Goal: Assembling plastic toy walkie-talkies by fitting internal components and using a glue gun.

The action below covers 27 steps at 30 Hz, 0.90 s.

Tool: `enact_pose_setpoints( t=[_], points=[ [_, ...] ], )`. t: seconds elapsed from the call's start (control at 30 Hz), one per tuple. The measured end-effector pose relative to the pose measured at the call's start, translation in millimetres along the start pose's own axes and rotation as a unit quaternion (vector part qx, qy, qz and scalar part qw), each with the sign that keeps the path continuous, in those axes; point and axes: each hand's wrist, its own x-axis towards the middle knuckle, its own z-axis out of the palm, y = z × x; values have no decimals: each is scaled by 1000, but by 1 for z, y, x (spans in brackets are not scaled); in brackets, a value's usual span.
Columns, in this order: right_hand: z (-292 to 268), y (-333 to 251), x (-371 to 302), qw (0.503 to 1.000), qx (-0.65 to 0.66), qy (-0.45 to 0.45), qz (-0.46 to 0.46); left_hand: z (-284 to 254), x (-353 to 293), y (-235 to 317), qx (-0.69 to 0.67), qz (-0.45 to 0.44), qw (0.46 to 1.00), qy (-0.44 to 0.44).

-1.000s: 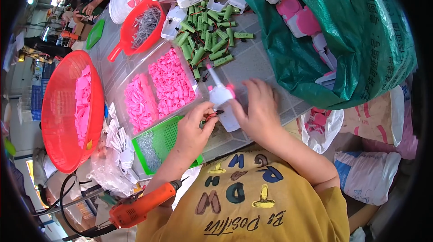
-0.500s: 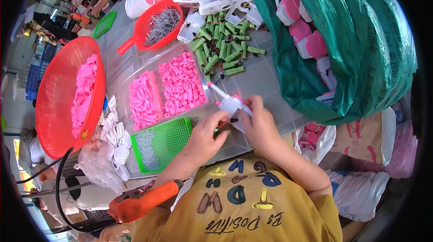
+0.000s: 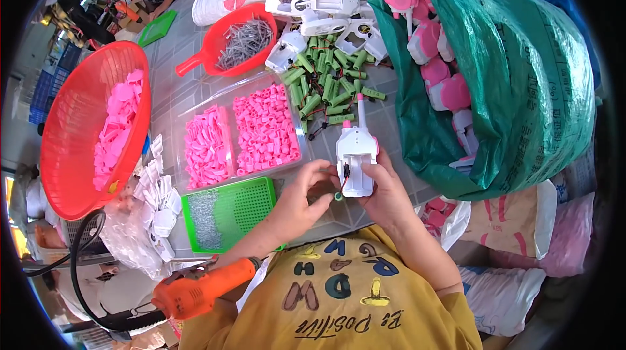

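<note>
My right hand [image 3: 390,195] grips a white toy walkie-talkie shell [image 3: 356,154] by its lower right side, thumb over its open compartment. The shell stands upright in view, with a pink-tipped antenna, a pink knob and pink on its far side. Red and dark wires run out of the compartment to a green battery [image 3: 338,196]. Only the battery's end shows, at the fingertips of my left hand [image 3: 303,188]. That hand is curled beside the shell's left edge, and its fingers partly hide the battery.
Green batteries [image 3: 332,82] lie heaped beyond my hands, near white shells [image 3: 334,1]. Leftward are a clear tray of pink parts [image 3: 235,129], a green tray [image 3: 261,210], red scoop [image 3: 212,37] and red basket [image 3: 65,135]. A green sack [image 3: 521,95] stands right; an orange power screwdriver [image 3: 202,288] hangs near my left arm.
The shell has swung from tilted to upright, its open compartment now facing up at me. My right hand has shifted to its lower right side; my left hand stays at its left.
</note>
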Motion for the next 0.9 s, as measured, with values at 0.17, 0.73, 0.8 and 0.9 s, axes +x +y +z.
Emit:
enact_pose_setpoints(
  t=[0.17, 0.73, 0.8, 0.9],
  points=[
    [10, 0, 1, 1000, -27, -11, -9, 4, 1, 9, -201, -86, 975, 40],
    [14, -2, 1, 997, -41, -10, -67, -25, -5, 27, -316, -162, 931, -86],
    [15, -5, 2, 998, -28, -5, -47, -21, -4, 30, -232, -169, 953, -94],
    [16, -3, 2, 999, -3, -4, -33, -6, -3, 16, -28, -43, 997, -56]
  ],
)
